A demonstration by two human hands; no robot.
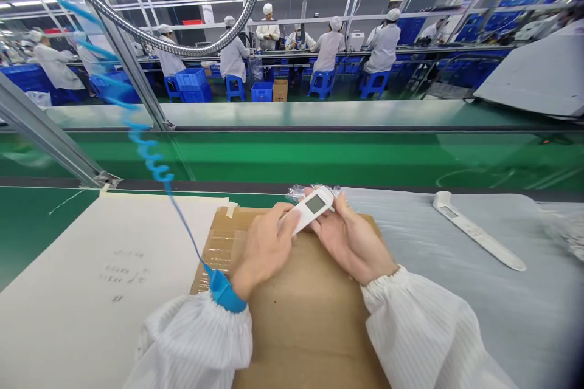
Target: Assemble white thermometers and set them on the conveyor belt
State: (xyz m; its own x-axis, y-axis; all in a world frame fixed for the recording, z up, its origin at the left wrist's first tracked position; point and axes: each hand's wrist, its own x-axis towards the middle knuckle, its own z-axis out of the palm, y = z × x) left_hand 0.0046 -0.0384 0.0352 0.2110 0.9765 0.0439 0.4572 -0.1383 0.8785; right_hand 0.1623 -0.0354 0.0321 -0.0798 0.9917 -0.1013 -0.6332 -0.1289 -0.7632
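Note:
A slim white handheld device with a small grey screen (314, 203) is held over the cardboard, tilted with its screen end up to the right. My left hand (266, 246) grips its lower end, thumb lying along the front face. At the screen end, my right hand (349, 237) has its fingers behind the device and its thumb at the edge. A blue wrist strap (227, 293) circles my left wrist, its coiled cord (152, 161) rising to the upper left. Crumpled clear plastic (296, 192) shows just behind my hands. Brown cardboard (314, 322) lies below them.
Another white device (479, 231) lies on grey-white foam sheeting (410, 243) to the right. White paper with faint marks (59, 292) covers the left side. Beyond the green divider (319, 155), several people in white work at benches. A metal hose (182, 48) hangs overhead.

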